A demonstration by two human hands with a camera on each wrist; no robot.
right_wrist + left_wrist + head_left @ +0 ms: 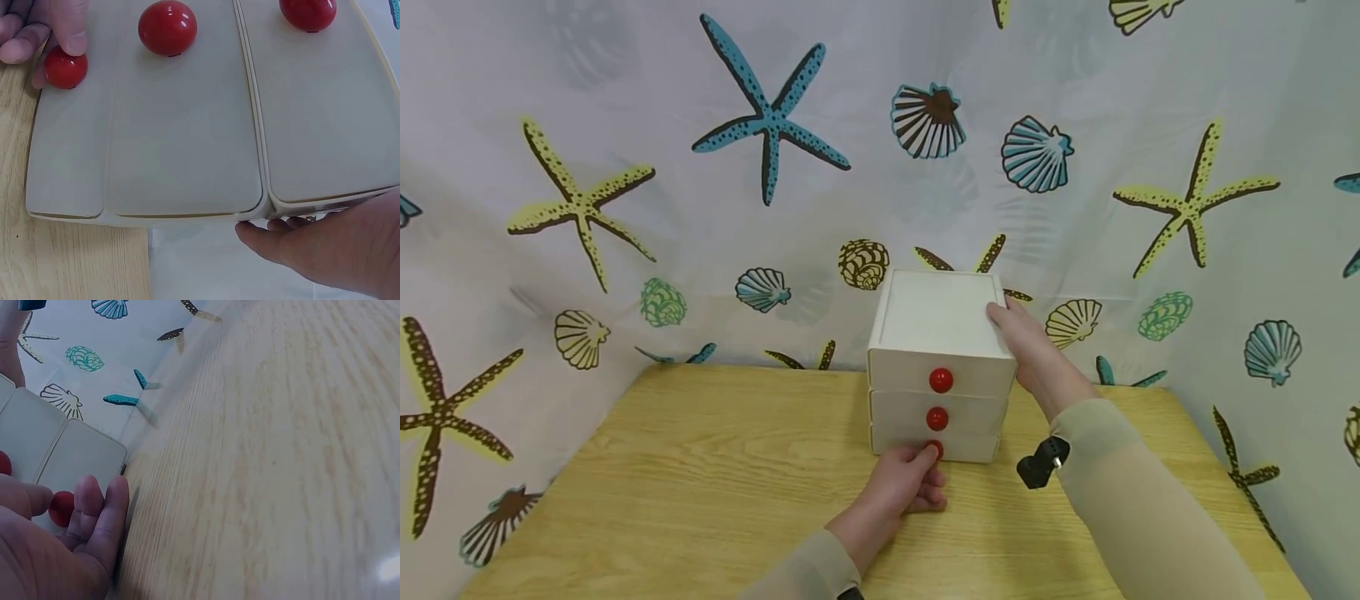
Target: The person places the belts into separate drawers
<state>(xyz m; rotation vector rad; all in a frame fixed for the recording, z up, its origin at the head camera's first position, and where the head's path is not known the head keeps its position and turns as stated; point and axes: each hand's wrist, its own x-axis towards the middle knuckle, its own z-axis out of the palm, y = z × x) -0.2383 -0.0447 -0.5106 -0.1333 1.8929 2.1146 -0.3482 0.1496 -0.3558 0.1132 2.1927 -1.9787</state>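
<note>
A white chest of small drawers (943, 312) stands on the wooden table against the patterned cloth. Its three stacked drawer fronts each carry a round red knob, among them the top knob (941, 380) and the middle knob (937, 418). With thumb and finger my left hand (895, 487) pinches the bottom knob (65, 67); its other fingers are below, near the tabletop. My right hand (1026, 337) grips the chest's right side, thumb on the top edge and fingers against the side wall. All three drawers look closed, or nearly so.
The light wood table (737, 450) extends to both sides of the chest. A white cloth (850, 208) printed with starfish and shells hangs behind and at the sides. A small black device (1043, 462) is strapped at the right wrist.
</note>
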